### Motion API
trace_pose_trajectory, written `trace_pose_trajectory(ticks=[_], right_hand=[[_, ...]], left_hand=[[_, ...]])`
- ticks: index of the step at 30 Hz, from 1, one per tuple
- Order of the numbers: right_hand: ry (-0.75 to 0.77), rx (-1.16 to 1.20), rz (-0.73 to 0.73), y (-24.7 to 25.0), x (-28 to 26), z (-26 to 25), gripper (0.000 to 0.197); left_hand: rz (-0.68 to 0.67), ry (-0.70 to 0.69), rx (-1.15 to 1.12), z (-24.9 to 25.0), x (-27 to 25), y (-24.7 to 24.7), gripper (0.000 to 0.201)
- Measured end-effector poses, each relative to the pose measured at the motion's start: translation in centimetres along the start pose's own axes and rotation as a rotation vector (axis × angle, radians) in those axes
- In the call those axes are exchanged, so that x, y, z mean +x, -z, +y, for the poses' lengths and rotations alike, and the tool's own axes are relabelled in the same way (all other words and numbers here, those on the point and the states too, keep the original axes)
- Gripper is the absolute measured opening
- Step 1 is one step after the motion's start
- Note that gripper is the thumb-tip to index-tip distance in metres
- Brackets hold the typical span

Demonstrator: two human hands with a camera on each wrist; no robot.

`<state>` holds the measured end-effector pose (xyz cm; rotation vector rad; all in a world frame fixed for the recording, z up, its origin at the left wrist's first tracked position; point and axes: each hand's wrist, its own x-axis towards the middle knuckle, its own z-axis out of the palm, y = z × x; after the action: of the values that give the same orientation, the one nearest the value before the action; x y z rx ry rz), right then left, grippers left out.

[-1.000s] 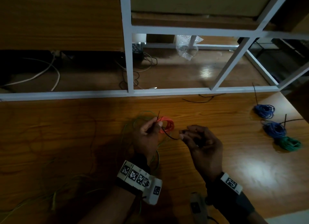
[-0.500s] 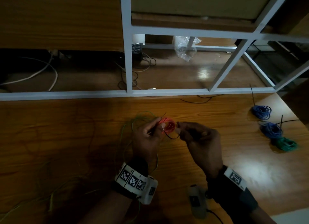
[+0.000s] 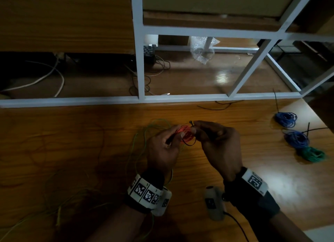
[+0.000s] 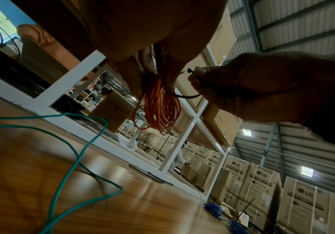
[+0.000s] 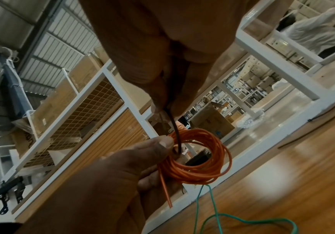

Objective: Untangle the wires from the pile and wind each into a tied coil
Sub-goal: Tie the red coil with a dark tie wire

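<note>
A small orange wire coil [image 3: 186, 133] hangs above the wooden table [image 3: 72, 151], pinched at its top by my left hand [image 3: 178, 134]. A black zip tie [image 3: 189, 144] loops through the coil. My right hand [image 3: 197, 130] pinches the tie, and the tie's head shows just above its fingertips. In the left wrist view the orange coil [image 4: 160, 107] dangles with the tie [image 4: 186, 95] curving round its strands. The right wrist view shows the coil [image 5: 198, 158] with the tie [image 5: 174, 126] passing through its centre. Loose green wire [image 3: 139, 140] lies on the table under my left hand.
Two tied blue coils [image 3: 286, 118] [image 3: 297, 139] and a green coil [image 3: 312, 154] lie at the right. A white metal frame [image 3: 141, 79] runs along the table's far edge, with loose black ties [image 3: 216, 108] beside it. A grey device [image 3: 214, 203] lies near my right wrist.
My right hand has moved left to meet the left hand at the orange coil, bringing the tie's head up to the top of the coil. The tie's loop has drawn smaller.
</note>
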<state>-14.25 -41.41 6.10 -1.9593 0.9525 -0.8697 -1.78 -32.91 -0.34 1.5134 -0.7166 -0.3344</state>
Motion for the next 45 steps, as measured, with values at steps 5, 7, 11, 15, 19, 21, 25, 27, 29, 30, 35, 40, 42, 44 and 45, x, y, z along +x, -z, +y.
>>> trace_pose_trajectory(ticks=[5, 7, 11, 15, 19, 21, 25, 27, 29, 30, 35, 40, 42, 44, 45], right_hand=[[0.039, -0.045, 0.015, 0.09, 0.15, 0.0, 0.016], [0.04, -0.053, 0.026, 0.04, 0.14, 0.19, 0.016], [0.05, -0.095, 0.044, -0.1, 0.0, 0.71, 0.017], [0.023, -0.082, 0.034, 0.09, -0.04, 0.76, 0.018], [0.012, -0.052, 0.049, 0.4, -0.21, 0.59, 0.016], [0.013, -0.061, 0.033, 0.4, -0.24, 0.66, 0.016], [0.028, -0.117, 0.028, 0.03, -0.24, 0.85, 0.013], [0.018, -0.12, 0.029, -0.09, -0.23, 0.82, 0.013], [0.01, -0.107, 0.032, -0.07, -0.28, 0.69, 0.012], [0.016, -0.109, 0.034, -0.01, -0.34, 0.59, 0.012], [0.064, -0.139, 0.029, 0.06, -0.66, 0.4, 0.016], [0.071, -0.204, 0.025, -0.17, -0.73, 0.43, 0.017], [0.072, -0.187, 0.04, -0.1, -0.69, 0.38, 0.017], [0.078, -0.186, 0.041, -0.04, -0.63, 0.34, 0.017], [0.081, -0.194, 0.036, -0.02, -0.64, 0.34, 0.017]], left_hand=[[-0.009, -0.015, 0.022, 0.06, -0.01, -0.21, 0.026], [-0.003, -0.015, 0.026, 0.02, 0.03, -0.27, 0.026], [-0.005, -0.013, 0.039, -0.16, 0.04, -0.41, 0.026], [-0.018, -0.022, 0.027, 0.09, -0.16, -0.53, 0.023], [-0.01, 0.006, 0.017, -0.16, -0.13, -0.62, 0.025], [-0.012, 0.009, 0.034, -0.37, -0.12, -0.63, 0.026], [-0.019, 0.016, 0.037, -0.27, -0.17, -0.55, 0.025], [-0.027, 0.014, 0.032, -0.12, -0.25, -0.43, 0.025], [-0.031, -0.005, 0.05, -0.02, -0.34, -0.36, 0.026], [-0.03, -0.007, 0.059, -0.1, -0.35, -0.36, 0.026], [-0.002, 0.017, 0.063, -0.37, -0.41, -0.41, 0.029], [-0.007, -0.001, 0.072, -0.08, -0.45, -0.21, 0.026], [-0.013, -0.008, 0.062, -0.01, -0.53, -0.16, 0.025], [-0.013, 0.003, 0.048, 0.01, -0.53, -0.11, 0.026], [-0.013, -0.004, 0.051, -0.09, -0.51, -0.11, 0.026]])
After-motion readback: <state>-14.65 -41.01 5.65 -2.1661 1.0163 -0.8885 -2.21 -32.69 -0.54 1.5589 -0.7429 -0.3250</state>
